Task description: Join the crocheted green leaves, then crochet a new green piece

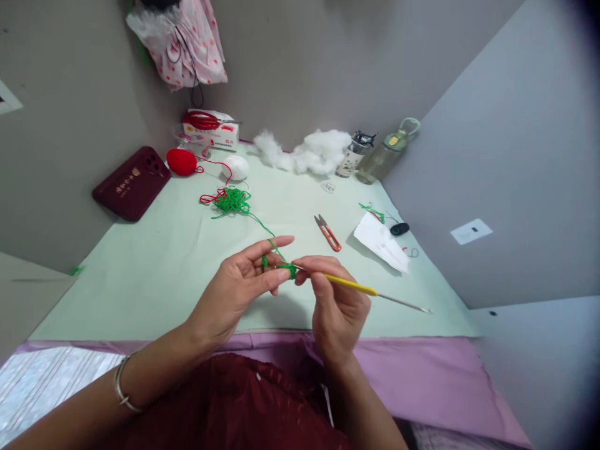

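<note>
My left hand (250,272) pinches a small green crochet piece (289,270) between thumb and fingers, with green yarn wound about its fingers. In my right hand (338,300) is a crochet hook (351,285) with a yellow handle, held like a pen. One metal end of the hook meets the crochet piece; its other end points out to the right. A strand runs from my left hand back to a loose heap of green yarn (233,200) on the table. Beyond my hands lie thread snips (328,234) with orange handles.
A red yarn ball (182,162), a white yarn ball (235,168) and a dark red phone (133,184) are at the left. White stuffing (309,153), a pen cup (350,156) and a bottle (383,156) stand along the back. White paper (382,244) lies at the right.
</note>
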Action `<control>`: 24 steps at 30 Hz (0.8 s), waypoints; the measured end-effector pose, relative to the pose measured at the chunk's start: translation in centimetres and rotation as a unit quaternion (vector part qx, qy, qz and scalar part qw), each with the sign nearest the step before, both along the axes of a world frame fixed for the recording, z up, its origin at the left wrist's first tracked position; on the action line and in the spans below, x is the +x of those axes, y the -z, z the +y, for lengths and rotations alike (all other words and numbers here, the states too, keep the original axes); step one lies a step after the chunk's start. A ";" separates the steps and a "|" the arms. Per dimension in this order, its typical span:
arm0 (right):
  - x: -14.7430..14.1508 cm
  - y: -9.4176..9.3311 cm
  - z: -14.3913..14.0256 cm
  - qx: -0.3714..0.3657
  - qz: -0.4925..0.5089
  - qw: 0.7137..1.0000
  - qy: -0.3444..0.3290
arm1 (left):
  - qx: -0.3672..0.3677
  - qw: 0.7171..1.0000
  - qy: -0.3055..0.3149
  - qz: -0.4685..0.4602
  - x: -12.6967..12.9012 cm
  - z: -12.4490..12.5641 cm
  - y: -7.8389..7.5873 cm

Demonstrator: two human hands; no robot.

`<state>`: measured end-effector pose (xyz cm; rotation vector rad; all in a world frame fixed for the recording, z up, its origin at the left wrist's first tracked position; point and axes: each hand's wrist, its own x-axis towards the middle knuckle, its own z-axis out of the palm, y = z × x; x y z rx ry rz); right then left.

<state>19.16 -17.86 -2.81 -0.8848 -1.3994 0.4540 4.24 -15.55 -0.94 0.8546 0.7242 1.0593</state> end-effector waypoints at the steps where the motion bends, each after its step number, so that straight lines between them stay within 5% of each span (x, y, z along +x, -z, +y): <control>1: -0.1 0.3 -0.2 0.015 -0.041 0.999 0.024 | 0.004 1.000 -0.013 0.001 0.1 0.0 0.1; 5: 0.0 0.8 -0.6 0.073 -0.145 0.982 0.092 | -0.046 0.998 0.031 -0.039 0.1 0.1 0.2; 8: 0.5 0.1 -0.2 0.046 -0.063 0.995 0.069 | -0.096 0.992 0.058 -0.063 -0.1 0.5 0.0; 11: 0.7 -0.6 0.3 -0.014 0.062 0.998 0.013 | -0.072 0.996 0.031 -0.044 -0.1 0.6 -0.2; 24: 0.8 -0.5 0.9 -0.092 0.175 0.976 -0.090 | 0.005 0.999 0.019 0.027 -0.3 0.3 -0.5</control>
